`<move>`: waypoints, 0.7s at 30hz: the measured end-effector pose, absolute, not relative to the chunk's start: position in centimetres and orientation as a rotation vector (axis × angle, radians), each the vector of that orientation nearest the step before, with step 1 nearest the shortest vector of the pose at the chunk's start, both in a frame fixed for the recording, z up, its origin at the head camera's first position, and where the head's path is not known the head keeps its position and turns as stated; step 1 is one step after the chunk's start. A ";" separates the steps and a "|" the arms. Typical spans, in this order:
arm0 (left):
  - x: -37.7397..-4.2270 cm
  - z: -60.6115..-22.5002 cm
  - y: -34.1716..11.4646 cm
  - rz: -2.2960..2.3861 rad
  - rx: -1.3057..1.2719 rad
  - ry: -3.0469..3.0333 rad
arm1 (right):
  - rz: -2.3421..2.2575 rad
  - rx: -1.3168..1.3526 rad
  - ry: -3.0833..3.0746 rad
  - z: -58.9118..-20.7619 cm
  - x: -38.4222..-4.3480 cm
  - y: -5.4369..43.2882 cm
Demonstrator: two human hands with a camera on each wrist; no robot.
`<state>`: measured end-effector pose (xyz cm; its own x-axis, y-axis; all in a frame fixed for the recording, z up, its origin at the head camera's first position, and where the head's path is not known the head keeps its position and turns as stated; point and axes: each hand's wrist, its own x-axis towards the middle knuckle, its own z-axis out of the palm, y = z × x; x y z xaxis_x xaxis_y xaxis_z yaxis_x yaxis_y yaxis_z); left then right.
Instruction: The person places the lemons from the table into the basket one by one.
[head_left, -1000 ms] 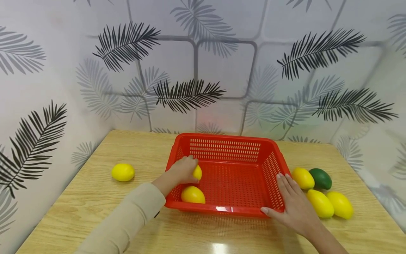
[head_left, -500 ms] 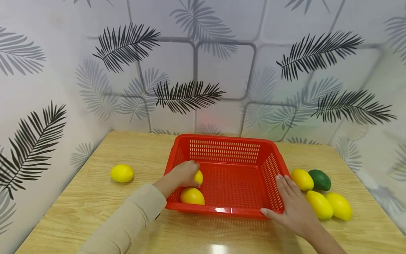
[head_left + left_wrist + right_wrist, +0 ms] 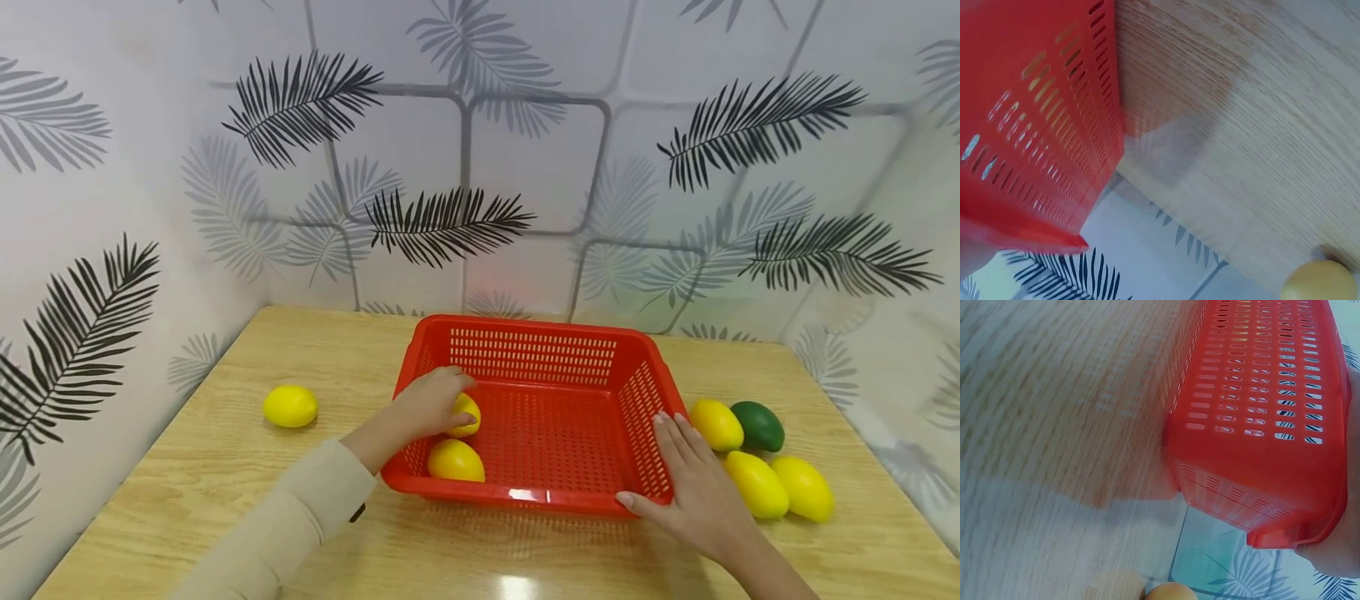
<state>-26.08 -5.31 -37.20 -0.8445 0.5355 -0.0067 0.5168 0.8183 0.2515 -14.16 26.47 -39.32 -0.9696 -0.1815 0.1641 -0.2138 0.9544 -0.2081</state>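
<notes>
A red plastic basket [image 3: 525, 496] with slotted walls stands on the table. My left hand [image 3: 427, 404] reaches over its left side, fingers spread loosely above a yellow lemon [image 3: 465, 415] on the basket floor. The thumb lies beside this fruit, and a gap shows under the raised fingers. Just in front of it sits a smooth yellow mango-shaped fruit [image 3: 456, 461]. My right hand [image 3: 701, 487] rests on the basket's front right corner, fingers straight along the right rim and thumb at the front rim. Both wrist views show mostly the basket's outer walls.
Another lemon [image 3: 290, 407] lies on the wooden table [image 3: 225, 475] left of the basket. Right of it, several yellow mango-like fruits [image 3: 756, 485] lie close together with a dark green fruit [image 3: 757, 426]. A leaf-patterned wall [image 3: 525, 275] rises behind the table.
My left hand has lowered the lemon to the basket floor and loosened its fingers, lifting slightly up and back. The right hand stays on the rim.
</notes>
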 end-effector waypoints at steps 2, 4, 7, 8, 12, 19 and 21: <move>-25.8 -36.9 -5.9 0.422 0.885 2.961 | 0.344 0.305 -2.959 -39.3 -14.2 26.5; -25.7 -36.8 -6.5 0.455 0.936 3.017 | 0.348 0.307 -2.957 -39.3 -14.2 26.5; -25.5 -36.6 -7.4 0.489 1.011 3.110 | 0.346 0.307 -2.961 -39.3 -14.2 26.4; -25.5 -36.5 -7.7 0.499 1.029 3.134 | 0.344 0.306 -2.963 -39.3 -14.2 26.4; -25.4 -36.5 -8.6 0.550 1.022 3.196 | 0.343 0.303 -2.965 -39.2 -14.2 26.4; -25.4 -37.0 -9.9 0.640 0.981 3.338 | 0.359 0.293 -2.975 -39.2 -14.2 26.4; -25.4 -37.1 -10.3 0.693 0.976 3.364 | 0.358 0.291 -2.978 -39.1 -14.2 26.4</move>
